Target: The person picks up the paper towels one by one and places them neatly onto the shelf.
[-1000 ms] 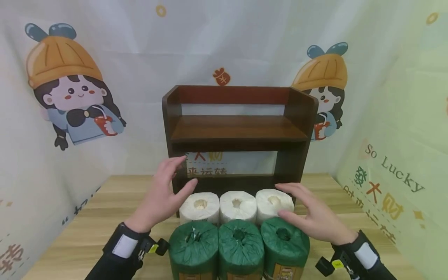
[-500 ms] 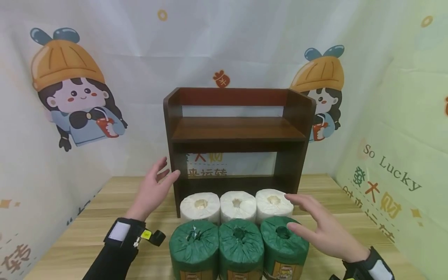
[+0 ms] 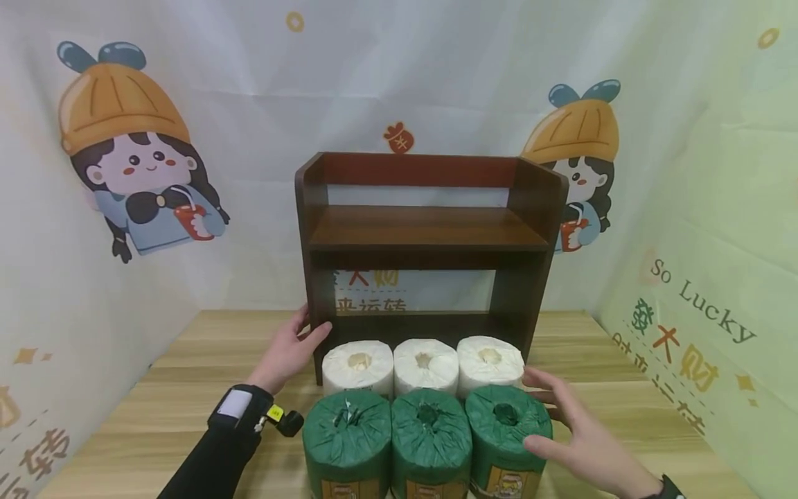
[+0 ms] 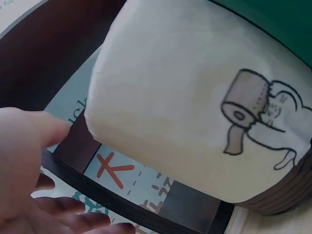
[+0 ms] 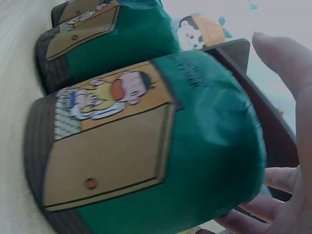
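Note:
Three toilet rolls in green wrappers stand in a front row: the left green roll [image 3: 346,436], the middle green roll [image 3: 430,440] and the right green roll [image 3: 506,433]. Behind them is a row of white-wrapped rolls, with the left white roll [image 3: 358,367] closest to my left hand [image 3: 288,355]. That hand's thumb lies by the shelf's left side panel, its other fingers on the outer side, spread in the left wrist view. My right hand [image 3: 576,436] is beside the right green roll, thumb towards the front, fingers loosely bent behind; firm contact cannot be made out.
A dark brown two-tier shelf [image 3: 430,229] stands behind the rolls on the wood-grain table [image 3: 187,402]. A printed cloth [image 3: 436,76] hangs behind and at both sides. The white rolls stand close against the shelf's front.
My left hand dropped away, then came in beside the shelf's left panel. From over the rolls, my right hand moved right and down to the right green roll's side. The rolls stayed put.

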The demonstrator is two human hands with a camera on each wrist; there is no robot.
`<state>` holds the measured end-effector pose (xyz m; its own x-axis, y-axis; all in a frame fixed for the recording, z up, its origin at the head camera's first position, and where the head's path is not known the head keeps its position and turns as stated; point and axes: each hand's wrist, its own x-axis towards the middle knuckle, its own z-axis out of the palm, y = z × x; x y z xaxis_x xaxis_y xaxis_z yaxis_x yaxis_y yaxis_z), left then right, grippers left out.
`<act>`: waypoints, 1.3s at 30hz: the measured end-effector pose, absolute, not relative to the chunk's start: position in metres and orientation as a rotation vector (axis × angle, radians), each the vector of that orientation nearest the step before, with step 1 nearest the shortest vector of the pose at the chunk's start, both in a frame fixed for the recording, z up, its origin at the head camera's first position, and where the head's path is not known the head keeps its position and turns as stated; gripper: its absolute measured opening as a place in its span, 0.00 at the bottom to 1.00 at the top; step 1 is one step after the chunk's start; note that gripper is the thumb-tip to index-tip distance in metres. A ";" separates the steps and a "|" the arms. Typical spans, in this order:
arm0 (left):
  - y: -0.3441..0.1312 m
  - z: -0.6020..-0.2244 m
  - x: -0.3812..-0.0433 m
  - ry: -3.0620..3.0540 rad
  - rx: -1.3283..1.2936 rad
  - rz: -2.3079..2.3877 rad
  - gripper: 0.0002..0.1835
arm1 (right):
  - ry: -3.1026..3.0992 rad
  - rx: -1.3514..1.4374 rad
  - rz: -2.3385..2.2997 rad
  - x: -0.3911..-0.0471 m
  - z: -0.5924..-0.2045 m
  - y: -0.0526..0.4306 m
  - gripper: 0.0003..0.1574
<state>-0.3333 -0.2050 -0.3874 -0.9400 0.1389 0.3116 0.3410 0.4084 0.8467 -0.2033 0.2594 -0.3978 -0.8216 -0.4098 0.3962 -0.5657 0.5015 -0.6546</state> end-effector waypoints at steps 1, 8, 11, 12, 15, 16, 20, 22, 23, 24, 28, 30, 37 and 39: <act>-0.204 -0.387 -0.333 -2.466 -0.440 -1.544 0.37 | -2.554 0.844 1.226 -0.203 -0.400 0.260 0.53; -0.204 -0.393 -0.337 -2.445 -0.492 -1.491 0.31 | -2.586 0.868 1.290 -0.205 -0.412 0.260 0.62; -0.205 -0.395 -0.339 -2.450 -0.499 -1.469 0.30 | -2.602 0.860 1.308 -0.206 -0.415 0.261 0.65; -0.205 -0.396 -0.339 -2.452 -0.499 -1.463 0.30 | -2.607 0.856 1.319 -0.206 -0.416 0.261 0.65; -0.205 -0.396 -0.339 -2.457 -0.498 -1.457 0.29 | -2.633 0.838 1.363 -0.208 -0.420 0.261 0.65; -0.205 -0.396 -0.338 -2.458 -0.494 -1.458 0.29 | -2.641 0.834 1.389 -0.208 -0.421 0.261 0.64; -0.205 -0.396 -0.337 -2.466 -0.484 -1.454 0.29 | -2.674 0.796 1.474 -0.208 -0.423 0.260 0.63; -0.205 -0.395 -0.337 -2.466 -0.480 -1.456 0.29 | -2.681 0.773 1.496 -0.208 -0.423 0.259 0.62; -0.204 -0.395 -0.336 -2.467 -0.478 -1.458 0.29 | -2.680 0.762 1.507 -0.208 -0.423 0.258 0.61; -0.204 -0.395 -0.336 -2.468 -0.478 -1.461 0.29 | -2.676 0.752 1.521 -0.208 -0.423 0.257 0.61; -0.204 -0.396 -0.336 -2.471 -0.477 -1.471 0.29 | -2.663 0.714 1.551 -0.208 -0.424 0.256 0.59; -0.204 -0.396 -0.337 -2.469 -0.485 -1.479 0.29 | -2.654 0.707 1.544 -0.209 -0.425 0.256 0.58; -0.205 -0.397 -0.338 -2.483 -0.475 -1.471 0.31 | -2.627 0.738 1.512 -0.208 -0.423 0.257 0.55; -0.205 -0.397 -0.338 -2.490 -0.472 -1.463 0.31 | -2.618 0.745 1.510 -0.208 -0.422 0.257 0.54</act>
<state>-0.3382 -0.2048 -0.3967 -0.9255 0.1643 0.3412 0.3781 0.4542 0.8067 -0.2077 0.2566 -0.4223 -0.8850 -0.3886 0.2564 -0.4165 0.4148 -0.8090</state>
